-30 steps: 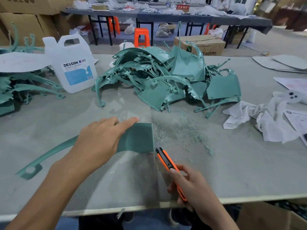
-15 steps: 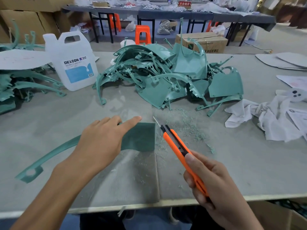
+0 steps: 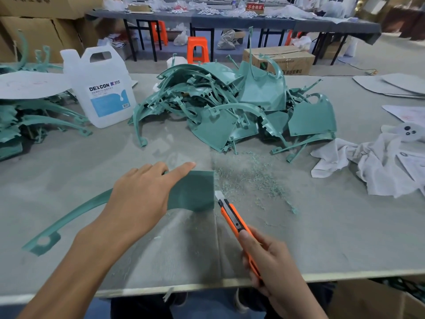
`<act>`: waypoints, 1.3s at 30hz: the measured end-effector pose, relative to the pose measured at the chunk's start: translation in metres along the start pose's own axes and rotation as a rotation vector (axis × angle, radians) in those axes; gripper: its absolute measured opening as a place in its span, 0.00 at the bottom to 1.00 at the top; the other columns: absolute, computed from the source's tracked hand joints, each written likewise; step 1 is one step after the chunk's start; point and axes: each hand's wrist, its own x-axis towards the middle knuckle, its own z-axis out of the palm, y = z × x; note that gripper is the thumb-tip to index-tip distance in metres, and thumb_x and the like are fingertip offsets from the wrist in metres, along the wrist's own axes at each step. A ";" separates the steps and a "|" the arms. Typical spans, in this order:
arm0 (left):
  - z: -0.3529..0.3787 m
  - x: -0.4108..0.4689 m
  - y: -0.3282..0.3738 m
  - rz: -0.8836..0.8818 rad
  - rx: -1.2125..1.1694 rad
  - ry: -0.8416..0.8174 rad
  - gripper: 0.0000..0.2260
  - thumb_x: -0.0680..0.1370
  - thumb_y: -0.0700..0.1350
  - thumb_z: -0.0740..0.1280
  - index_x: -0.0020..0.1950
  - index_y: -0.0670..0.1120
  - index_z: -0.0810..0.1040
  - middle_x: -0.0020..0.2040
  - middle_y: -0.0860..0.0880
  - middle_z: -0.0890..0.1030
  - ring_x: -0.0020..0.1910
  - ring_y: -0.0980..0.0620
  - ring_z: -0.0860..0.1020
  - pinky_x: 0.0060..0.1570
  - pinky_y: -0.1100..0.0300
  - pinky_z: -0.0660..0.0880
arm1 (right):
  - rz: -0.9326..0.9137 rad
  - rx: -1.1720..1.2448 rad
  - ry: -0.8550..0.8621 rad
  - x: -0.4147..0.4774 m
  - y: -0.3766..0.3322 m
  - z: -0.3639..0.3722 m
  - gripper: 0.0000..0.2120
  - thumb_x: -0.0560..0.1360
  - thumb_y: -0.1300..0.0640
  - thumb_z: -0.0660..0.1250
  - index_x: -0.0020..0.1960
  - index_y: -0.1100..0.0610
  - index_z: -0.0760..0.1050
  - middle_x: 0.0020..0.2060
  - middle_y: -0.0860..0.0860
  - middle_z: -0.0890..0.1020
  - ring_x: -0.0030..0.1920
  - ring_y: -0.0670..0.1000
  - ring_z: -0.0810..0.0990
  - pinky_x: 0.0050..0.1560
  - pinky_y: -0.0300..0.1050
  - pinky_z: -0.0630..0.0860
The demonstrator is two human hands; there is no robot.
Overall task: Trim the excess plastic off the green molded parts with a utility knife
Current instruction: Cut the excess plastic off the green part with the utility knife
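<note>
Head view, lower middle of the frame: the left hand [image 3: 138, 201] lies flat with straight fingers on a green part [image 3: 193, 192], pressing its flat panel against the table [image 3: 345, 238]. The part's long curved arm runs off toward the lower left. The right hand [image 3: 273, 265] is wrapped round an orange knife [image 3: 236, 224], forefinger along its back, and the short blade [image 3: 218, 195] meets the panel's right edge near its lower corner.

The main danger I judge is a slip. If the blade catches on the excess and then jumps free, it may travel up along that edge toward the left forefinger [image 3: 188, 165], which reaches to the panel's top corner. Too steep an angle could make the blade bite into the panel and spoil the part instead of paring the excess.

The part is pinned only at the panel, so a hard sideways push could turn it on the table. Loose green shavings [image 3: 250, 178] lie just right of the blade, and any under the panel would let it slide more easily.

A pile of green parts [image 3: 230, 107] waits in the upper middle, between a white jug [image 3: 103, 88] at the upper left and a white cloth [image 3: 368, 166] at the right, so most of the job looks undone.
</note>
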 end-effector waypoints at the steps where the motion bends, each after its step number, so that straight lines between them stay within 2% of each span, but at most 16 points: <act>1: 0.000 0.000 0.000 -0.003 0.002 0.001 0.32 0.78 0.37 0.67 0.76 0.62 0.65 0.37 0.54 0.69 0.36 0.49 0.70 0.35 0.57 0.60 | -0.018 0.004 -0.009 0.000 -0.007 0.001 0.09 0.81 0.54 0.64 0.52 0.46 0.84 0.28 0.55 0.73 0.19 0.47 0.66 0.18 0.32 0.58; 4: -0.001 -0.001 -0.001 -0.011 -0.023 -0.008 0.31 0.79 0.38 0.65 0.77 0.63 0.63 0.39 0.54 0.70 0.38 0.49 0.71 0.35 0.57 0.60 | -0.069 0.051 -0.055 -0.005 -0.029 0.004 0.09 0.77 0.47 0.66 0.55 0.41 0.83 0.29 0.53 0.74 0.20 0.46 0.67 0.19 0.32 0.58; 8: -0.001 -0.003 -0.005 -0.007 -0.079 -0.007 0.27 0.80 0.40 0.64 0.75 0.62 0.67 0.38 0.54 0.69 0.38 0.48 0.71 0.31 0.59 0.56 | -0.104 0.199 -0.158 -0.014 -0.048 0.001 0.14 0.75 0.43 0.71 0.59 0.45 0.82 0.30 0.53 0.75 0.19 0.45 0.66 0.19 0.31 0.59; 10: -0.003 -0.002 -0.006 0.014 -0.105 -0.026 0.23 0.82 0.42 0.60 0.72 0.64 0.68 0.40 0.55 0.71 0.41 0.49 0.72 0.37 0.56 0.59 | -0.148 0.229 -0.116 -0.013 -0.051 -0.003 0.14 0.76 0.43 0.71 0.58 0.48 0.82 0.32 0.53 0.76 0.20 0.45 0.67 0.19 0.32 0.60; 12: -0.006 -0.003 -0.009 0.036 -0.138 -0.048 0.18 0.82 0.43 0.57 0.65 0.64 0.69 0.42 0.57 0.73 0.46 0.51 0.73 0.43 0.55 0.60 | -0.167 0.229 -0.025 -0.008 -0.048 -0.007 0.14 0.75 0.43 0.69 0.54 0.51 0.82 0.32 0.53 0.76 0.21 0.46 0.69 0.19 0.33 0.61; 17: -0.017 -0.006 -0.015 -0.003 -0.201 0.003 0.08 0.78 0.45 0.55 0.50 0.59 0.69 0.45 0.61 0.76 0.50 0.54 0.68 0.50 0.56 0.56 | -0.124 0.175 0.129 0.000 -0.026 -0.012 0.21 0.69 0.41 0.71 0.49 0.58 0.77 0.34 0.54 0.76 0.25 0.50 0.72 0.20 0.39 0.65; 19: -0.024 -0.010 -0.005 -0.012 -0.261 0.071 0.07 0.74 0.45 0.57 0.45 0.57 0.70 0.42 0.61 0.75 0.50 0.54 0.69 0.52 0.57 0.56 | -0.087 0.168 0.162 0.000 -0.017 -0.008 0.20 0.68 0.41 0.70 0.50 0.56 0.77 0.37 0.55 0.80 0.31 0.53 0.79 0.20 0.41 0.68; 22: -0.035 -0.018 0.017 -0.010 -0.428 0.218 0.08 0.71 0.41 0.62 0.42 0.56 0.72 0.43 0.61 0.74 0.53 0.52 0.68 0.56 0.57 0.58 | 0.011 0.209 0.142 0.000 -0.011 0.004 0.14 0.69 0.41 0.69 0.49 0.48 0.79 0.49 0.51 0.85 0.48 0.55 0.86 0.23 0.43 0.73; 25: -0.039 -0.026 0.038 0.023 -0.556 0.312 0.09 0.73 0.40 0.62 0.43 0.56 0.72 0.56 0.57 0.73 0.63 0.52 0.65 0.63 0.61 0.56 | 0.077 0.319 0.053 -0.003 -0.015 0.014 0.15 0.65 0.41 0.72 0.46 0.48 0.80 0.45 0.45 0.85 0.49 0.60 0.86 0.21 0.43 0.74; 27: -0.036 -0.030 0.048 0.037 -0.619 0.332 0.10 0.75 0.42 0.60 0.46 0.58 0.73 0.64 0.54 0.68 0.68 0.54 0.61 0.66 0.68 0.53 | 0.072 0.379 -0.042 -0.007 -0.021 0.017 0.16 0.64 0.45 0.81 0.46 0.50 0.81 0.41 0.50 0.85 0.43 0.63 0.86 0.17 0.39 0.69; 29: -0.029 -0.034 0.055 0.032 -0.647 0.346 0.12 0.79 0.47 0.60 0.57 0.63 0.74 0.71 0.52 0.62 0.72 0.55 0.58 0.67 0.71 0.53 | 0.043 0.408 -0.064 -0.011 -0.026 0.018 0.20 0.58 0.49 0.86 0.45 0.51 0.80 0.35 0.53 0.81 0.33 0.59 0.83 0.16 0.36 0.65; 31: -0.021 -0.037 0.061 -0.016 -0.812 0.307 0.17 0.81 0.59 0.58 0.71 0.66 0.66 0.75 0.57 0.62 0.73 0.58 0.61 0.70 0.68 0.59 | -0.001 0.438 -0.008 -0.013 -0.027 0.019 0.26 0.54 0.54 0.87 0.47 0.53 0.78 0.31 0.53 0.77 0.27 0.54 0.78 0.16 0.35 0.64; 33: -0.013 -0.042 0.069 -0.084 -1.248 0.172 0.25 0.78 0.71 0.53 0.73 0.65 0.65 0.70 0.58 0.74 0.68 0.55 0.73 0.68 0.52 0.70 | -0.054 0.449 0.080 -0.013 -0.027 0.021 0.27 0.57 0.60 0.83 0.50 0.57 0.74 0.30 0.53 0.75 0.24 0.54 0.76 0.16 0.35 0.64; 35: -0.006 -0.048 0.080 -0.083 -1.550 0.021 0.33 0.74 0.76 0.52 0.70 0.59 0.71 0.62 0.49 0.81 0.59 0.47 0.81 0.60 0.42 0.75 | -0.094 0.441 0.138 -0.014 -0.025 0.026 0.23 0.60 0.59 0.77 0.51 0.59 0.71 0.30 0.54 0.75 0.22 0.54 0.75 0.16 0.36 0.65; 37: -0.003 -0.051 0.093 -0.099 -1.586 -0.006 0.32 0.72 0.74 0.62 0.68 0.54 0.73 0.57 0.47 0.83 0.49 0.43 0.83 0.49 0.49 0.81 | -0.093 0.413 0.133 -0.016 -0.020 0.032 0.24 0.62 0.58 0.76 0.52 0.61 0.69 0.30 0.59 0.73 0.21 0.55 0.74 0.17 0.37 0.66; 39: 0.002 -0.051 0.102 -0.241 -1.501 0.108 0.25 0.71 0.62 0.72 0.63 0.50 0.77 0.51 0.51 0.85 0.46 0.49 0.84 0.42 0.58 0.80 | -0.073 0.375 0.093 -0.022 -0.015 0.038 0.24 0.63 0.57 0.76 0.54 0.60 0.70 0.30 0.61 0.75 0.23 0.58 0.77 0.18 0.39 0.67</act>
